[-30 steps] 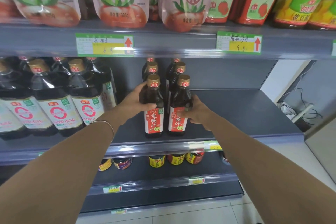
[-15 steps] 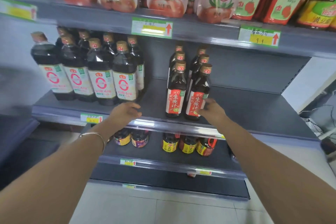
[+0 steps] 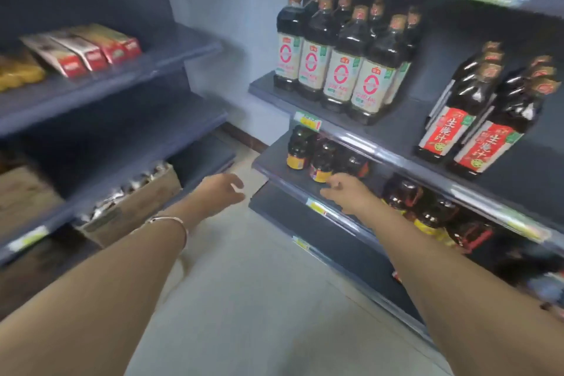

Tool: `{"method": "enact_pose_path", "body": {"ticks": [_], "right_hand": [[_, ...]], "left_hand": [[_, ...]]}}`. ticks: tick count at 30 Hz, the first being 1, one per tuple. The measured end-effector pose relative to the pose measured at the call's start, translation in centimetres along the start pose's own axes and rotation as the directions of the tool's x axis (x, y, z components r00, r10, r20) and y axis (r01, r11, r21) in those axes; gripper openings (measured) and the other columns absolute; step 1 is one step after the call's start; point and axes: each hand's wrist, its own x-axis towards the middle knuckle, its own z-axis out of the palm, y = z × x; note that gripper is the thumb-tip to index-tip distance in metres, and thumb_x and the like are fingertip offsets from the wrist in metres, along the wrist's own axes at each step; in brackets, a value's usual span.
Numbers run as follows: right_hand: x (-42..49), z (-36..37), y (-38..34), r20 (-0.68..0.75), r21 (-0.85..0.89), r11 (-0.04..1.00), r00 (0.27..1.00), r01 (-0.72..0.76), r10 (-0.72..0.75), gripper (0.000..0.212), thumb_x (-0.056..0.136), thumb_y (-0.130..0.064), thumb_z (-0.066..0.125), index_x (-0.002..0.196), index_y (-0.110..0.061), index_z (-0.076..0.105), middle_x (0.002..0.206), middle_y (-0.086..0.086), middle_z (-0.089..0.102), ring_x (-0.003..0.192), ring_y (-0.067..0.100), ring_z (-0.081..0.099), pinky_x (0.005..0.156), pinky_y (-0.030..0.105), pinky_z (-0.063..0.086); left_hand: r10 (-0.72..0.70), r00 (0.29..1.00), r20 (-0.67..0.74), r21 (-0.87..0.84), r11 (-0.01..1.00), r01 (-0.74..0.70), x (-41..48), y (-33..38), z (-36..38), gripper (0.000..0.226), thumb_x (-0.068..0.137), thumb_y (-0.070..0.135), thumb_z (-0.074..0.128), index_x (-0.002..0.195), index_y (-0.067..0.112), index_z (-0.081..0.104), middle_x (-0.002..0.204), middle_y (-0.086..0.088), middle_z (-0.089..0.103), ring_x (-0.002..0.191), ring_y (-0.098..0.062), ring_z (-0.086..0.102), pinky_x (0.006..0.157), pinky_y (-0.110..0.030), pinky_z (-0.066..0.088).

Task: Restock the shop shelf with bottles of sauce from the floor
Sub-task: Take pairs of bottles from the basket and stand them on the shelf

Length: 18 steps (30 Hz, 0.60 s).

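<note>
— Well, what lies nearest us?
— Our left hand (image 3: 224,189) at eleven o'clock and our right hand (image 3: 351,194) at one, fingers loose and released, grasping nothing.
— And farther off?
— The red-label sauce bottles (image 3: 476,122) stand on the shelf (image 3: 399,134) at two o'clock, with white-label bottles (image 3: 338,70) at one.

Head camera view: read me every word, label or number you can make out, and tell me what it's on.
"生…汁", middle character blurred: red label on the slim dark sauce bottles.
White labels with a red ring on the large dark sauce bottles: too blurred to read.
Yellow-and-green price tags: too blurred.
Red cardboard boxes at far left: too blurred.
</note>
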Motion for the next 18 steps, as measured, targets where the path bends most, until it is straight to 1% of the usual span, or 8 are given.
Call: {"method": "enact_pose_path", "body": {"ticks": [2,3,6,8,10,12,15,18], "right_hand": [[0.9,4.6,-1.7,0.088,-0.022,0.999,0.996,0.037,-0.035,0.030,0.087,-0.025,0.064,0.114,-0.012,0.056,0.092,-0.001,0.046,0.079,0.017,0.044,0.057,0.023,0.029],[1.2,7.0,-2.7,0.135,-0.032,0.998,0.990,0.052,-0.047,0.028,0.087,-0.026,0.064,0.113,-0.018,0.054,0.093,-0.004,0.045,0.079,0.015,0.043,0.057,0.021,0.027],[1.8,14.2,-6.4,0.238,-0.048,0.995,0.969,0.086,-0.072,0.035,0.089,-0.022,0.062,0.122,-0.015,0.052,0.104,0.000,0.048,0.087,0.015,0.047,0.063,0.020,0.034],[2.1,19.0,-8.8,0.292,-0.092,0.989,0.952,0.119,-0.088,0.041,0.089,-0.023,0.063,0.125,-0.010,0.052,0.104,0.004,0.050,0.080,0.015,0.049,0.059,0.019,0.034],[2.5,24.0,-10.9,0.345,-0.136,0.979,0.933,0.154,-0.099,0.046,0.088,-0.024,0.064,0.130,-0.008,0.051,0.105,0.007,0.053,0.084,0.018,0.050,0.058,0.020,0.034],[3.1,28.9,-12.7,0.394,-0.180,0.966,0.913,0.187,-0.103,0.048,0.088,-0.023,0.064,0.131,-0.008,0.050,0.118,0.012,0.058,0.092,0.019,0.049,0.062,0.023,0.036],[3.9,35.9,-14.7,0.448,-0.233,0.944,0.887,0.233,-0.109,0.048,0.089,-0.024,0.063,0.133,-0.009,0.049,0.133,0.013,0.055,0.100,0.023,0.053,0.077,0.024,0.043],[4.9,42.2,-15.6,0.490,-0.271,0.930,0.867,0.249,-0.089,0.048,0.088,-0.025,0.064,0.132,-0.012,0.051,0.131,0.013,0.057,0.113,0.028,0.056,0.094,0.030,0.044]], "left_hand": [[-0.063,0.998,-0.001,0.015,0.998,0.063,-1.5,-4.7,-1.7,0.031,0.087,0.023,0.060,0.115,0.011,0.062,0.110,-0.008,0.064,0.104,-0.026,0.060,0.082,-0.022,0.041],[-0.097,0.995,-0.012,0.009,0.995,0.097,-2.3,-7.0,-2.4,0.030,0.087,0.022,0.059,0.115,0.011,0.062,0.115,-0.009,0.064,0.109,-0.026,0.059,0.088,-0.024,0.040],[-0.210,0.976,-0.052,0.002,0.978,0.210,-4.5,-13.5,-4.1,0.031,0.088,0.017,0.057,0.117,0.010,0.062,0.123,-0.009,0.062,0.115,-0.027,0.056,0.095,-0.026,0.039],[-0.270,0.962,-0.048,-0.026,0.963,0.269,-5.4,-17.9,-4.8,0.031,0.090,0.014,0.053,0.120,0.009,0.060,0.121,-0.010,0.063,0.107,-0.026,0.059,0.087,-0.019,0.044],[-0.301,0.953,-0.029,-0.046,0.953,0.300,-6.0,-22.1,-5.5,0.031,0.092,0.010,0.049,0.122,0.006,0.057,0.122,-0.011,0.061,0.103,-0.024,0.057,0.066,-0.005,0.038],[-0.335,0.941,-0.046,-0.056,0.941,0.333,-6.2,-26.2,-6.2,0.031,0.091,0.014,0.053,0.121,0.010,0.058,0.124,-0.009,0.060,0.112,-0.024,0.055,0.069,-0.005,0.036],[-0.421,0.907,-0.015,-0.084,0.904,0.418,-6.2,-32.4,-6.8,0.034,0.088,0.023,0.056,0.121,0.020,0.058,0.125,-0.005,0.059,0.116,-0.024,0.055,0.097,-0.025,0.041],[-0.476,0.880,0.002,-0.088,0.876,0.474,-5.7,-38.9,-6.5,0.031,0.084,0.025,0.058,0.116,0.025,0.060,0.121,-0.003,0.062,0.107,-0.023,0.059,0.095,-0.034,0.048]]}}
